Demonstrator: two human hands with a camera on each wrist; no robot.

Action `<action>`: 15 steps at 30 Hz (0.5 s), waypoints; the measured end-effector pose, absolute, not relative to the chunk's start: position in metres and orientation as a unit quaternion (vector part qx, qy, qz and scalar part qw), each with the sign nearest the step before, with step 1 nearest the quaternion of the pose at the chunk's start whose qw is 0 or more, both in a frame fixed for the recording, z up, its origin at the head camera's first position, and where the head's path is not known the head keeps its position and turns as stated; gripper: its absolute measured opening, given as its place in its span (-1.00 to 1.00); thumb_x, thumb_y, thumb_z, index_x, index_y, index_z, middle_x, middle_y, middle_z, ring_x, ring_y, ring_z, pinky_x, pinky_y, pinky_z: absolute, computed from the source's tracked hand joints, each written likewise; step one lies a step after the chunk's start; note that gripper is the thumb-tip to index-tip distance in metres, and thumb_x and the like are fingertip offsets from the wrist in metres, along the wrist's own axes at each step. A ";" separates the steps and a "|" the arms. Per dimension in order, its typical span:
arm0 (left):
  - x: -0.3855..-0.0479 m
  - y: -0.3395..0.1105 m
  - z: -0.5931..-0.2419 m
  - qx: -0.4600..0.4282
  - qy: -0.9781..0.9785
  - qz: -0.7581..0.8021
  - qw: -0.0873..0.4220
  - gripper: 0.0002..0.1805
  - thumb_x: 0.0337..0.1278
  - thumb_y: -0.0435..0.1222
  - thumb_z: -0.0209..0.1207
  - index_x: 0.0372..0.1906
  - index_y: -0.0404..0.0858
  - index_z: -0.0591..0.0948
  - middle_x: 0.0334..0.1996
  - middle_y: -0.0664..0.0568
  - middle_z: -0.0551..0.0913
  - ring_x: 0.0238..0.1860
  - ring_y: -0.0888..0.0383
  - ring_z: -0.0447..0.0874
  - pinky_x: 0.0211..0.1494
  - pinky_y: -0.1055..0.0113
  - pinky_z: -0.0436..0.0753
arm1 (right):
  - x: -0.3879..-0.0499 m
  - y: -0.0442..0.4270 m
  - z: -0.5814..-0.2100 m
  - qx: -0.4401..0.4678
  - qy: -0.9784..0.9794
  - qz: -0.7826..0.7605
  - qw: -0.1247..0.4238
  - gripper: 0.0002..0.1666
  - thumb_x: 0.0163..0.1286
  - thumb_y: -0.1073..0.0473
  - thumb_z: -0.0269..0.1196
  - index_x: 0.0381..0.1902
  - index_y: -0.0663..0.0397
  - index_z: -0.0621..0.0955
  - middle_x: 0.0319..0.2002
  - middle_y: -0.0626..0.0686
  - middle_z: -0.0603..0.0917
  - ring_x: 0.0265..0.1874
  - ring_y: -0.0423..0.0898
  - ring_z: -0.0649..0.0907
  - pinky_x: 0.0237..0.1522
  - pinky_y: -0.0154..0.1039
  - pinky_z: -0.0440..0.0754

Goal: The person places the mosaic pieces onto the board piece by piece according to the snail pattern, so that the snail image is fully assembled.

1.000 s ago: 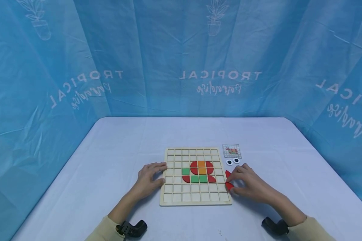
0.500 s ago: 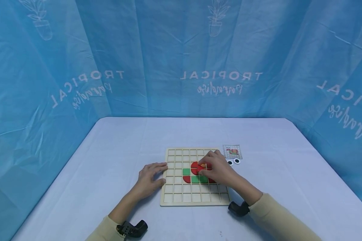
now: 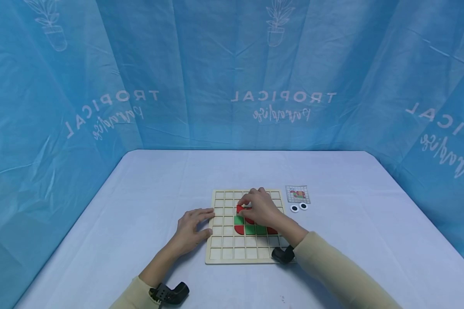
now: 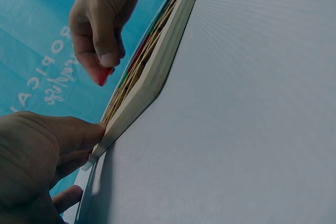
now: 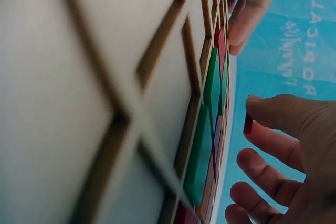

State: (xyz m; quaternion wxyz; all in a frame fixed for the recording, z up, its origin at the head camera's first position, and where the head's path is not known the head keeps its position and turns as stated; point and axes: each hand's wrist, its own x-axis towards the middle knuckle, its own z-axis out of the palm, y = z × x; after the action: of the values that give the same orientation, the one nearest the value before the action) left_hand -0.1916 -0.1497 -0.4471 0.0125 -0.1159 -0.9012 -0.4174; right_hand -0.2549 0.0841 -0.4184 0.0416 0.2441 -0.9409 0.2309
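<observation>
My right hand (image 3: 260, 209) pinches a small red tile (image 3: 239, 208) between thumb and finger, over the wooden grid board (image 3: 220, 254). The tile also appears in the left wrist view as a red tip (image 4: 104, 77), and edge-on in the right wrist view as a thin red piece (image 5: 248, 123). My left hand (image 3: 193, 228) touches the board's left edge, thumb and fingers spread. On the board lie a green square tile (image 3: 238, 220), a rounded red tile (image 3: 239, 230) and more green tiles (image 3: 250, 230). My right hand hides part of the pattern.
Right of the board, two round black-and-white eye pieces (image 3: 299, 207) lie below a small printed pattern card (image 3: 297, 194). A white cloth (image 3: 170, 180) covers the table, with blue curtains (image 3: 216, 64) around the back and sides.
My right hand has lifted red from beside the board's right edge and carried it left across the grid, then slightly farther up and left. My left hand has stayed at the edge.
</observation>
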 end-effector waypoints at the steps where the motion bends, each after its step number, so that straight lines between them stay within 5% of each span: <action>1: -0.192 -0.150 -0.447 -0.115 -0.902 -0.417 0.012 -0.51 0.00 -0.38 0.23 0.14 -0.19 0.56 0.27 0.03 0.46 0.36 -0.07 0.15 0.42 -0.17 -0.07 | -0.256 0.083 -0.419 0.245 -0.941 0.229 0.038 -0.76 0.11 0.03 0.39 -0.22 -0.12 0.71 -0.27 -0.04 0.62 -0.28 -0.13 0.41 -0.26 -0.25 0.38; 15: -0.192 -0.149 -0.448 -0.118 -0.901 -0.417 0.016 -0.50 0.00 -0.38 0.23 0.15 -0.18 0.56 0.28 0.02 0.46 0.37 -0.08 0.14 0.41 -0.17 -0.07 | -0.267 0.080 -0.425 0.244 -0.948 0.206 0.017 -0.76 0.13 0.03 0.37 -0.20 -0.14 0.72 -0.29 -0.07 0.64 -0.32 -0.14 0.39 -0.31 -0.28 0.34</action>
State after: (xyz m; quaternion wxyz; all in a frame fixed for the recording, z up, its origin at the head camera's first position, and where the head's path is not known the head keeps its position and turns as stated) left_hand -0.1917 -0.1491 -0.4483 0.0162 -0.1178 -0.9012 -0.4168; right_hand -0.2671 0.0802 -0.4251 0.0170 0.2440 -0.9475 0.2059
